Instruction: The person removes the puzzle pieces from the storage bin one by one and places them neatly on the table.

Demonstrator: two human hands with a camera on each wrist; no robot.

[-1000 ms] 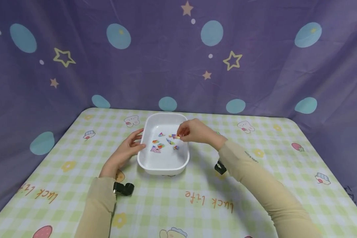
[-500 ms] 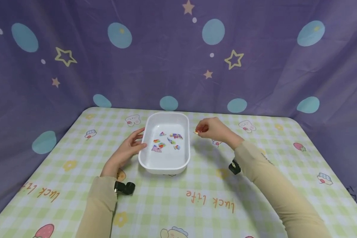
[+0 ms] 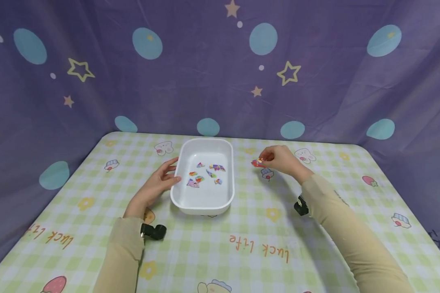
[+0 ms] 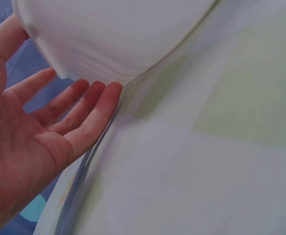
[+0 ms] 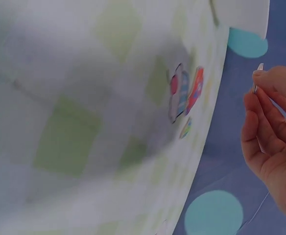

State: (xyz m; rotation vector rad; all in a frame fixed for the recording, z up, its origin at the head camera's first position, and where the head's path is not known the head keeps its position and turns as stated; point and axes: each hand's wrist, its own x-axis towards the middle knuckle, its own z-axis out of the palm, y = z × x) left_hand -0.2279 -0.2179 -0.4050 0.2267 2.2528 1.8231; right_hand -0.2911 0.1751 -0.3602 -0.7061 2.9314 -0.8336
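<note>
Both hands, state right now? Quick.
Left hand: holding the white tray at its side, thumb over the rim.
Right hand: closed, pinching a small thin piece between thumb and fingers.

Right hand [image 5: 275,115] pinches a thin piece [image 5: 260,67], mostly hidden. On checked table [image 5: 67,134]: red piece [image 5: 196,90] just beside cupcake print [image 5: 181,93], smaller multicolour piece [image 5: 185,128] near both. White tray [image 5: 244,14], cut off, up top.
</note>
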